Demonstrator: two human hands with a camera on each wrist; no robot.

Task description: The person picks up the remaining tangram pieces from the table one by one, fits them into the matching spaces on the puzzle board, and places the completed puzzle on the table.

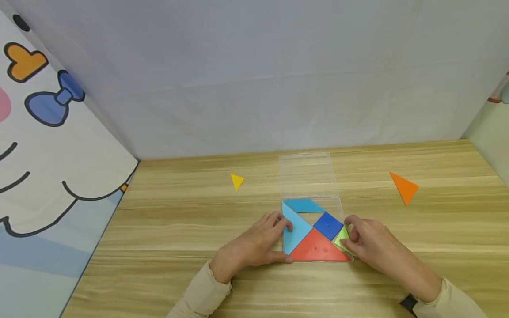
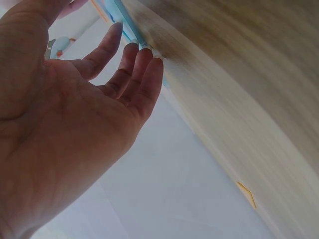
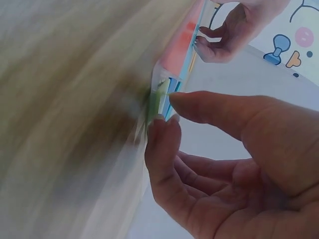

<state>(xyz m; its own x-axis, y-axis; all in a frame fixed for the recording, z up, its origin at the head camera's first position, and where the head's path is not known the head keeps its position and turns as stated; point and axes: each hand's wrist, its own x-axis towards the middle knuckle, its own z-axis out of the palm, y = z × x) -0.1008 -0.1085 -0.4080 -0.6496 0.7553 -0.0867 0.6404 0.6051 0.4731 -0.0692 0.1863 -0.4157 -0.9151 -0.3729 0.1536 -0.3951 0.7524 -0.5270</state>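
A clear plastic tray (image 1: pixel 312 217) lies on the wooden table with tangram pieces in it. Inside are a light blue triangle (image 1: pixel 295 229), a red triangle (image 1: pixel 320 247), a dark blue square (image 1: pixel 328 226) and a blue parallelogram (image 1: pixel 304 205). My right hand (image 1: pixel 371 240) pinches a light green triangle (image 1: pixel 341 237) at the tray's right side, between thumb and index finger. At the left side, my left hand (image 1: pixel 260 240) touches the tray with relaxed fingers, its thumb by the lower left corner. The left wrist view shows these fingertips (image 2: pixel 133 46) against the edge.
The tray's clear hinged lid (image 1: pixel 308 174) lies folded back behind it. A small yellow triangle (image 1: pixel 237 181) rests on the table at the left, an orange triangle (image 1: pixel 404 188) at the right. Behind the table (image 1: pixel 179 207) hangs a pale cloth (image 1: pixel 238 79).
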